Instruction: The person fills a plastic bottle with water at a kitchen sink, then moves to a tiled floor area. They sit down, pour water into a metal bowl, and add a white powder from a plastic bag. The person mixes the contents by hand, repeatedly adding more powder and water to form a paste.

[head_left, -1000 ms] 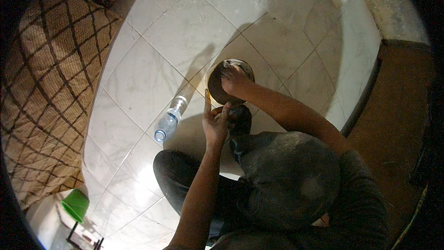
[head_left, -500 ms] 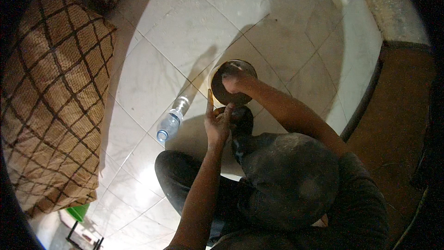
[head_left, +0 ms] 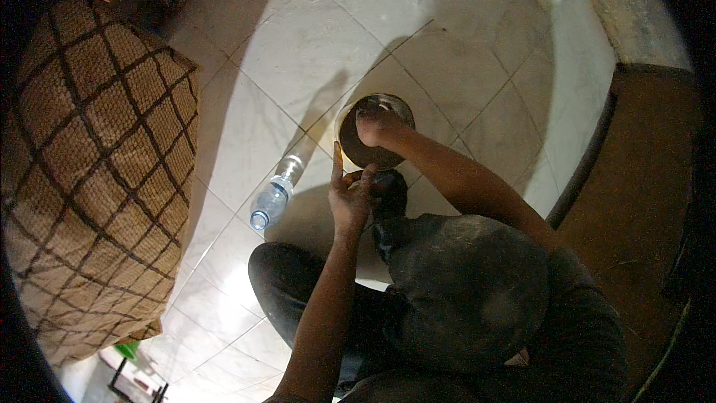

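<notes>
A round tub (head_left: 355, 157) with a pale rim and a dark inside stands on the tiled floor in front of me. My right hand (head_left: 378, 128) reaches down into it, fingers curled; their tips and whatever they hold are hidden in the shade. Around the tub's near left side is my left hand (head_left: 350, 198), its long finger lying along the outside and its thumb by the near rim. A clear plastic bottle (head_left: 271, 202) with a blue mouth lies on the floor left of the tub, its open end toward me.
At the left is a tan woven cloth (head_left: 112, 157) with dark crossing lines, and a green object (head_left: 127, 348) shows below it. A brown mat (head_left: 634, 201) with a dark edge lies at the right. My bent knee (head_left: 287, 283) is close behind the bottle.
The view has shifted a little, so the woven cloth reaches farther right. My right hand has moved slightly within the tub. My left hand stays at its side.
</notes>
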A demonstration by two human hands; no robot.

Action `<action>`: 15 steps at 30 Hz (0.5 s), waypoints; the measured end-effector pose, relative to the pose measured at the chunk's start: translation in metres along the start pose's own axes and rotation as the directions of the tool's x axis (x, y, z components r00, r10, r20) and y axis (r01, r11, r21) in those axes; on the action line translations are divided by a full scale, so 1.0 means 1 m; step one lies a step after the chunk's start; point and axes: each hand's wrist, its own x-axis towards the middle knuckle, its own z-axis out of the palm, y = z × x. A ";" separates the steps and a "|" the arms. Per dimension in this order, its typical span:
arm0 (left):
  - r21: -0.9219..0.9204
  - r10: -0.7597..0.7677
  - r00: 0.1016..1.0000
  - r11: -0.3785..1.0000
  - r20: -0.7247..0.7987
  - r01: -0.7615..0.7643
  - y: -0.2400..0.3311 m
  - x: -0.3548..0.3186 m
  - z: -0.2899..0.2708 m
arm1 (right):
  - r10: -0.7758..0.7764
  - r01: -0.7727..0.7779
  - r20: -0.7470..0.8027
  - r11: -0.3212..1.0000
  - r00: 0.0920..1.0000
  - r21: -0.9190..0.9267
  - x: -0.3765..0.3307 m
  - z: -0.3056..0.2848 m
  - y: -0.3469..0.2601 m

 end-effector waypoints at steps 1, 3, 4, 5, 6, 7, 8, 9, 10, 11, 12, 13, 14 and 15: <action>-0.002 0.022 1.000 1.000 -0.010 -0.022 0.007 0.009 -0.007 | -0.058 0.058 0.001 0.995 0.998 -0.082 0.014 0.002 -0.005; -0.020 0.052 0.999 0.998 0.002 -0.052 0.011 0.014 -0.003 | -0.100 0.099 -0.051 0.995 0.994 -0.015 0.041 0.036 0.012; -0.062 0.035 0.997 0.998 0.067 -0.031 0.011 0.010 0.026 | -0.030 0.039 -0.082 0.992 0.996 0.119 0.044 0.072 0.063; -0.083 0.036 0.994 0.996 0.106 -0.027 0.017 0.013 0.040 | 0.016 0.019 -0.131 0.965 0.991 0.262 0.049 0.084 0.092; -0.060 0.034 0.995 0.998 0.090 -0.028 0.014 0.012 0.028 | -0.042 0.060 -0.067 0.957 0.997 0.284 0.053 0.091 0.077; -0.042 0.033 0.996 0.999 0.082 -0.029 0.010 0.012 0.020 | -0.094 0.091 -0.005 0.949 0.996 0.303 0.053 0.096 0.069; -0.029 0.037 0.996 0.999 0.079 -0.034 0.011 0.010 0.016 | -0.143 0.119 0.054 0.941 0.988 0.315 0.050 0.098 0.064; -0.021 0.024 0.997 1.000 0.069 -0.023 0.012 0.007 0.016 | -0.183 0.138 0.112 0.936 0.977 0.324 0.044 0.098 0.065; -0.016 0.013 0.998 1.000 0.065 -0.012 0.012 0.004 0.020 | -0.216 0.151 0.170 0.932 0.961 0.331 0.035 0.097 0.069; -0.013 0.002 0.997 1.000 0.072 -0.001 0.017 0.003 0.024 | -0.238 0.154 0.225 0.929 0.945 0.336 0.026 0.090 0.074; 0.011 0.016 0.999 1.000 0.033 -0.017 0.012 0.002 0.006 | -0.221 0.183 0.178 0.961 0.959 0.208 0.019 0.076 0.043; 0.049 0.033 0.999 0.998 -0.034 -0.031 0.004 -0.001 -0.026 | -0.240 0.230 0.121 0.969 0.963 0.089 0.008 0.047 -0.006; 0.039 0.043 0.999 0.998 -0.020 -0.042 0.000 -0.002 -0.016 | -0.179 0.184 0.072 0.980 0.981 -0.073 -0.016 0.026 0.000; 0.028 0.042 0.999 0.999 -0.004 -0.042 -0.003 -0.004 -0.008 | -0.213 0.201 -0.112 0.974 0.971 -0.105 -0.018 0.034 0.013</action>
